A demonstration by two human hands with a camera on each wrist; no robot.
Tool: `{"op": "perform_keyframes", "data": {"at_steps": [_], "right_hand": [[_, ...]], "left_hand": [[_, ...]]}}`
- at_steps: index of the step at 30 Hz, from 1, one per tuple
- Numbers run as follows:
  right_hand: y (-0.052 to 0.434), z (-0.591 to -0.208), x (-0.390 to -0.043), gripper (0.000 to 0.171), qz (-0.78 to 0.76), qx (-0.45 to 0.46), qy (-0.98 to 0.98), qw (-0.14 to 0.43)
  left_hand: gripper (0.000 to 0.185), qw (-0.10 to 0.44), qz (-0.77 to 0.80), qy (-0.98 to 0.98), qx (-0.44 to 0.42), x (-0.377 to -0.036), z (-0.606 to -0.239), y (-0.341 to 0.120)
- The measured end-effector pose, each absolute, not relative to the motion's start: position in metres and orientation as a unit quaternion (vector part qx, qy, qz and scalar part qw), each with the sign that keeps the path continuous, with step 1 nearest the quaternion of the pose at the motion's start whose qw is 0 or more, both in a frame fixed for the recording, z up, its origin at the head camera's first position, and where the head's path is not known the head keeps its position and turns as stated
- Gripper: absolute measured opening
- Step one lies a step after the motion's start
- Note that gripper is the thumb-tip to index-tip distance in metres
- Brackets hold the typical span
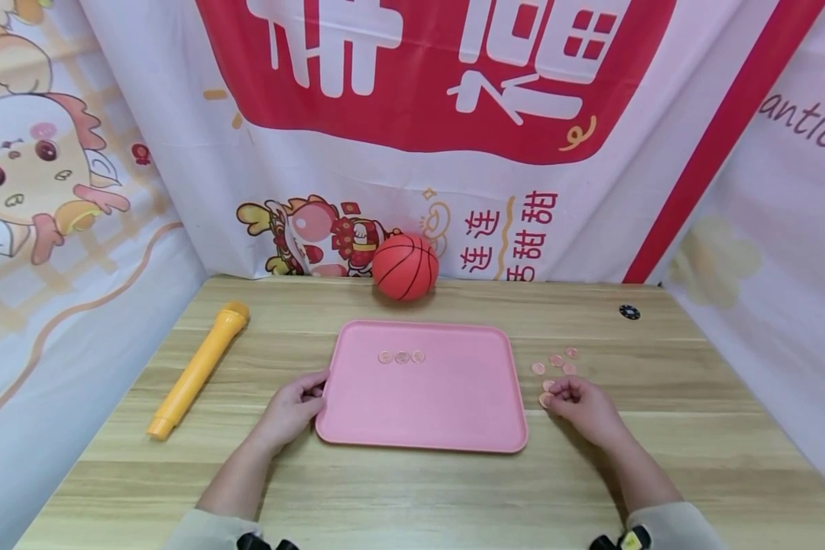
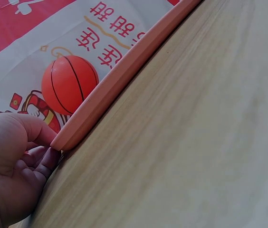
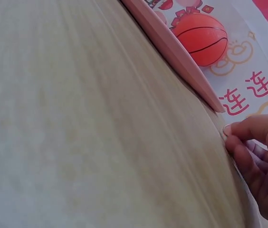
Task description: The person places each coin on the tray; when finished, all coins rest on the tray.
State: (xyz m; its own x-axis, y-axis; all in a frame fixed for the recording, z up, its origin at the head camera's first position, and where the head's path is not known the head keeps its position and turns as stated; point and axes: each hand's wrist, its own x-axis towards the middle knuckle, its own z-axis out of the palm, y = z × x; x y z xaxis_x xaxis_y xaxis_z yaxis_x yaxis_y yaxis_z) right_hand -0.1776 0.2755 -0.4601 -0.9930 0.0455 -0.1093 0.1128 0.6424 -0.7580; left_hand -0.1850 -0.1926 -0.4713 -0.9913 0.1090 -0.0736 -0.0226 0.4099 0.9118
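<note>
A pink tray (image 1: 447, 412) lies flat in the middle of the wooden table, with three small pink discs (image 1: 402, 357) in a row near its far edge. My left hand (image 1: 301, 401) grips the tray's left rim (image 2: 106, 92), with the thumb on top and the fingers curled beneath. Several more pink discs (image 1: 555, 361) lie loose on the table to the right of the tray. My right hand (image 1: 569, 396) sits among the nearest of them, its thumb and curled fingers (image 3: 248, 152) pinching a disc (image 1: 545, 399) against the tabletop. That disc is hidden in the right wrist view.
An orange toy basketball (image 1: 406, 266) rests against the back banner behind the tray. A yellow toy microphone (image 1: 195, 370) lies at the left. A small black chip (image 1: 629, 312) sits at the far right. Printed cloth walls enclose the table on three sides.
</note>
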Motion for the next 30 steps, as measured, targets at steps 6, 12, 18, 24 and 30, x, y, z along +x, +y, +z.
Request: {"op": "perform_keyframes", "data": {"at_steps": [6,12,18,24,30], "right_hand": [[0.265,-0.450,-0.183,0.040,-0.478,0.037,0.876,0.058],[0.250,-0.443,-0.194,0.046,-0.522,0.015,0.850,0.070],[0.230,-0.439,-0.208,0.049,-0.522,-0.005,0.851,0.061],[0.206,-0.438,-0.221,0.051,-0.546,-0.005,0.836,0.052],[0.183,-0.436,-0.232,0.049,-0.572,-0.002,0.818,0.061]], "left_hand": [[0.052,0.062,0.543,0.837,0.024,-0.185,-0.471,-0.193],[0.053,0.058,0.547,0.835,0.019,-0.185,-0.473,-0.193],[0.053,0.054,0.547,0.835,0.021,-0.186,-0.474,-0.193],[0.053,0.054,0.542,0.838,0.026,-0.186,-0.473,-0.192],[0.053,0.058,0.544,0.836,0.032,-0.186,-0.473,-0.193]]}}
